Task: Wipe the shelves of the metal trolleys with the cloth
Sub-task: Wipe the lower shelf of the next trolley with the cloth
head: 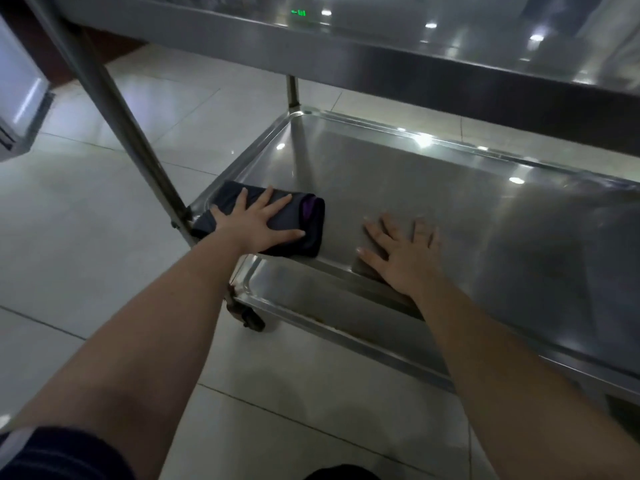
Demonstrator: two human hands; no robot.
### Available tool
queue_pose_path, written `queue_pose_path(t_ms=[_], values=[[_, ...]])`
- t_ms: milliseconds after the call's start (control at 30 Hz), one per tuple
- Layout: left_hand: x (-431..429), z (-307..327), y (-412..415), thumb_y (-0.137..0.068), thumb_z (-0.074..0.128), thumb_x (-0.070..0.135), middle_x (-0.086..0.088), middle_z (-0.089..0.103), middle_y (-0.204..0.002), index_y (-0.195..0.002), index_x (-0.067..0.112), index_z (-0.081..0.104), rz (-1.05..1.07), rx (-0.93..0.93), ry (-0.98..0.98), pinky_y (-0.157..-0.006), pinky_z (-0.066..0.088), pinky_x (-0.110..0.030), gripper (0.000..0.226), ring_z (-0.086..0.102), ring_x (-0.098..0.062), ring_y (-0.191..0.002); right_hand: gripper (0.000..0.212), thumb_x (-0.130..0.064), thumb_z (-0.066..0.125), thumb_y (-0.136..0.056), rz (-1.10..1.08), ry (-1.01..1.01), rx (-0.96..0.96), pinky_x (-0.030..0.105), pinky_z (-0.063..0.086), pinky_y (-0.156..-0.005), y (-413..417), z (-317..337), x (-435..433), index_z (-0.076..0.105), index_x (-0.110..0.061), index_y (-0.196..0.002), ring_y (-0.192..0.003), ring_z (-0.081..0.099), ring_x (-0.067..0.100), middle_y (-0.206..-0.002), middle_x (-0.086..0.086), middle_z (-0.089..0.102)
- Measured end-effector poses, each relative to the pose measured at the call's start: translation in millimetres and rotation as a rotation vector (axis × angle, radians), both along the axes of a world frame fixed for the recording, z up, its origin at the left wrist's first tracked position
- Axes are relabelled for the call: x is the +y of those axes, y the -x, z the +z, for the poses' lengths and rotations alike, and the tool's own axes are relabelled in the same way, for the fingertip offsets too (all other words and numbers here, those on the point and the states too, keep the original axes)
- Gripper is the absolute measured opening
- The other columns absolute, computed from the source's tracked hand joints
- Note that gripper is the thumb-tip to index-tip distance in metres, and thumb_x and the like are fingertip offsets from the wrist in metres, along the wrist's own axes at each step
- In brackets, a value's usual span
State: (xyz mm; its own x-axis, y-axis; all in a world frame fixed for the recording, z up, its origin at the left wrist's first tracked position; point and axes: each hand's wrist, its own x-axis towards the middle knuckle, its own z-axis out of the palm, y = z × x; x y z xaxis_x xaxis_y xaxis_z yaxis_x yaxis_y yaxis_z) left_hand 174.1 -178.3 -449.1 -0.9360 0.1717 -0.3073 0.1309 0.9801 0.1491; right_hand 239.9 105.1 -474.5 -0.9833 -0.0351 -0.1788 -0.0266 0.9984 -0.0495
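Head cam: dark folded cloth (277, 220) w/ purple edge lies at near-left corner of lower shelf (450, 209). Left hand (256, 221) pressed flat on it, fingers spread; right hand (405, 258) flat on bare steel. Top shelf (346, 53) overhangs; trolley post (114, 109) just left.

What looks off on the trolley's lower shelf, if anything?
Little stands out. A faint brownish streak, perhaps rust or grime, runs along the lower shelf's front rim. The folded dark cloth lies flat under the left hand.

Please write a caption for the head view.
Left hand presses dark cloth on lower trolley shelf; right hand rests flat nearby.
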Motion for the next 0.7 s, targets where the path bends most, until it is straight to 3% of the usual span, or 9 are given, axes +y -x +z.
queue_pose_path(t_ms=[367, 533, 700], values=[[15, -7, -22, -0.062, 0.015, 0.097, 0.013, -0.021, -0.163, -0.149, 0.055, -0.013, -0.024, 0.005, 0.058, -0.107, -0.009, -0.078, 0.101, -0.022, -0.035, -0.149, 0.065, -0.081, 0.012, -0.087, -0.064, -0.018, -0.065, 0.069, -0.003, -0.114, -16, 7, 17, -0.011, -0.063, -0.145, -0.15, -0.012, 0.038, -0.161, -0.025, -0.012], [20, -5, -26, -0.071, 0.021, 0.095, 0.013, -0.021, -0.163, -0.15, 0.055, -0.012, -0.016, 0.014, 0.034, -0.106, -0.01, -0.078, 0.095, -0.022, -0.035, -0.148, 0.066, -0.075, 0.012, -0.092, -0.168, 0.035, -0.046, 0.068, -0.005, -0.113, 2, 6, -17, -0.008, -0.052, -0.151, -0.148, -0.017, 0.039, -0.165, -0.012, -0.011], [17, -10, -22, -0.07, 0.023, 0.096, 0.013, -0.022, -0.163, -0.15, 0.055, -0.012, -0.018, 0.002, 0.027, -0.106, -0.01, -0.079, 0.096, -0.024, -0.035, -0.148, 0.066, -0.076, 0.01, -0.091, -0.166, 0.017, 0.04, 0.067, -0.005, -0.115, 2, -5, -18, -0.007, -0.053, -0.151, -0.148, -0.012, 0.044, -0.165, -0.012, -0.009]])
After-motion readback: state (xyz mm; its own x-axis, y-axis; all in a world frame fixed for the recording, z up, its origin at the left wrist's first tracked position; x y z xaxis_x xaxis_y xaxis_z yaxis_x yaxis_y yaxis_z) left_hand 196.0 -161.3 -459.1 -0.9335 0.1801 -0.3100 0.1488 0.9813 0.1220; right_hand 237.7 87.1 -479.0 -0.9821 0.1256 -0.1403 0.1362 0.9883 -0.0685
